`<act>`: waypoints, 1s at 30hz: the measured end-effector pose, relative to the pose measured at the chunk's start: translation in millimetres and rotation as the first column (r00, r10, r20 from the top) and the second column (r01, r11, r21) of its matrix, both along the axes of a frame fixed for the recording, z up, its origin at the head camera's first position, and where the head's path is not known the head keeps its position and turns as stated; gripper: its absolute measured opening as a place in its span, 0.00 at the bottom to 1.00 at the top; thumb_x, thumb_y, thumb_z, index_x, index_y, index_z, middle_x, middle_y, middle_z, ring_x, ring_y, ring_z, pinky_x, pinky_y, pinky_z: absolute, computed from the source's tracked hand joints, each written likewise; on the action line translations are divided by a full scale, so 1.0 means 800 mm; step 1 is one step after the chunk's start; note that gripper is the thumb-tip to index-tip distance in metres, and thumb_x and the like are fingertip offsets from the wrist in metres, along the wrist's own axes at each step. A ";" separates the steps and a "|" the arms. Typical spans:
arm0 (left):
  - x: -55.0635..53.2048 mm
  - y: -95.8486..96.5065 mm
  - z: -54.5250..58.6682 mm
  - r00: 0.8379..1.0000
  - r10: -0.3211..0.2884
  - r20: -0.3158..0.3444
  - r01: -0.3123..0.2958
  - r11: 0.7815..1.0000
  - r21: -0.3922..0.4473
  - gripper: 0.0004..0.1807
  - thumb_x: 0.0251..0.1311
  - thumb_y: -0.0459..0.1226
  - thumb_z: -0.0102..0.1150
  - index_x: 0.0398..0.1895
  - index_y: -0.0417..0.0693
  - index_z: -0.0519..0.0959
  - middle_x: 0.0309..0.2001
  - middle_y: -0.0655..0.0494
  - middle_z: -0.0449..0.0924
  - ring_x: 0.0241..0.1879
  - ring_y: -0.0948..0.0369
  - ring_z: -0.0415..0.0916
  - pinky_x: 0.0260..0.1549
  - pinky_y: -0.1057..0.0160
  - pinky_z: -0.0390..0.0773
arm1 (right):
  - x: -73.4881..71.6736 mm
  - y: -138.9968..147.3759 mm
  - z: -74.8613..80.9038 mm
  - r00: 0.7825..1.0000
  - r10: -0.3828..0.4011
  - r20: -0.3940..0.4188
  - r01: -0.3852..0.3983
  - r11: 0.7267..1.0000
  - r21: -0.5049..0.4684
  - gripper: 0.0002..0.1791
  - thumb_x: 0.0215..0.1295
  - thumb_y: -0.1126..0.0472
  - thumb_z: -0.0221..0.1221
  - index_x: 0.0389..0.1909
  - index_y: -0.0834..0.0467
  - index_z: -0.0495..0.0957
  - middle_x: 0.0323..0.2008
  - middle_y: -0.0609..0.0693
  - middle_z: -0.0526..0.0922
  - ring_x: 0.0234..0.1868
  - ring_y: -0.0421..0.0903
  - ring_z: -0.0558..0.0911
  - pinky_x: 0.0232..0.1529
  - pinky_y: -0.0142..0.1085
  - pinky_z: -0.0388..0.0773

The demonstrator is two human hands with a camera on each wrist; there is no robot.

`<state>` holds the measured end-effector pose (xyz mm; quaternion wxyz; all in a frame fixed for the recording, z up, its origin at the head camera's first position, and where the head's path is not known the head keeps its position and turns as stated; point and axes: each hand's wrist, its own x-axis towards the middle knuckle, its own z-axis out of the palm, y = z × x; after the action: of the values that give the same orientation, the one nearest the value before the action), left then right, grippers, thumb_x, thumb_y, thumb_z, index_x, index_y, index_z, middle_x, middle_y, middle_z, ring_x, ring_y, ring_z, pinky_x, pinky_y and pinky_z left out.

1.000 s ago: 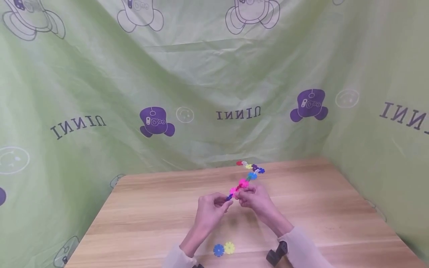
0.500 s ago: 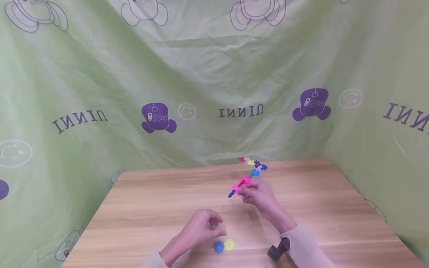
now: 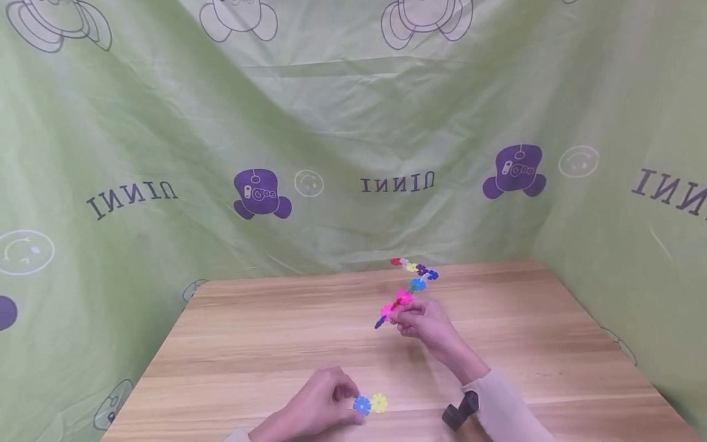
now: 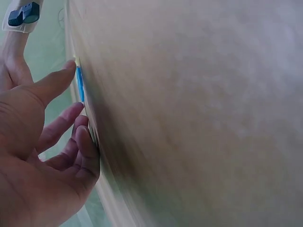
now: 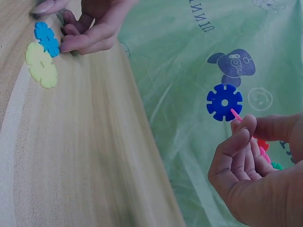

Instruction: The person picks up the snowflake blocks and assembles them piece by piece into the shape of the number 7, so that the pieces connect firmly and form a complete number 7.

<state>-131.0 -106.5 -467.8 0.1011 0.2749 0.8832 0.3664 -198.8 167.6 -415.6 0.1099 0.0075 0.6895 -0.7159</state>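
My right hand (image 3: 425, 322) pinches a chain of notched plastic snowflake discs by a pink disc (image 3: 388, 313) near its close end, above the table. A dark blue disc (image 5: 224, 102) forms that end, with the pink one slotted into its edge. From there the chain runs away through pink, light blue, yellow and other colours to a red disc (image 3: 396, 261). My left hand (image 3: 323, 402) is low at the table, thumb and index finger spread about a loose blue disc (image 3: 361, 405), index fingertip right at its edge. Beside it lies a yellow disc (image 3: 378, 403).
The wooden table (image 3: 248, 331) stretches around both hands. Behind it and along the sides hangs a green cloth (image 3: 331, 123) with purple printed figures. A black device (image 3: 461, 411) sits at the right wrist, by the sleeve.
My left hand has left the chain's close end and come down toward me to the loose blue disc. The right hand keeps holding the chain in nearly the same place.
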 end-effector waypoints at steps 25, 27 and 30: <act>-0.002 0.008 0.008 0.981 0.038 0.188 -0.056 0.994 0.090 0.13 0.49 0.35 0.81 0.31 0.50 0.82 0.27 0.68 0.80 0.26 0.73 0.74 0.28 0.73 0.78 | -0.002 0.001 -0.003 1.000 0.004 0.016 -0.004 1.000 0.006 0.13 0.71 0.70 0.61 0.52 0.73 0.80 0.36 0.51 0.89 0.35 0.43 0.83 0.39 0.31 0.86; -0.001 0.009 0.008 0.978 0.049 0.202 -0.073 0.991 0.110 0.13 0.49 0.34 0.81 0.30 0.50 0.82 0.26 0.67 0.81 0.25 0.72 0.75 0.27 0.73 0.78 | -0.002 0.001 -0.002 1.000 0.004 0.017 -0.004 1.000 0.008 0.13 0.70 0.69 0.62 0.51 0.73 0.80 0.36 0.51 0.89 0.35 0.43 0.83 0.39 0.31 0.86; 0.000 0.010 0.007 0.971 0.071 0.227 -0.102 0.987 0.126 0.13 0.48 0.34 0.81 0.30 0.50 0.82 0.25 0.65 0.81 0.25 0.71 0.76 0.25 0.73 0.76 | -0.001 0.000 -0.001 1.000 0.004 0.025 -0.004 1.000 0.014 0.13 0.70 0.69 0.62 0.51 0.72 0.80 0.37 0.51 0.89 0.36 0.43 0.83 0.41 0.33 0.87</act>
<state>-130.9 -98.7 -462.0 0.1637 0.1998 0.8504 0.4584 -199.3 167.9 -416.1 0.1199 0.0159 0.6930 -0.7108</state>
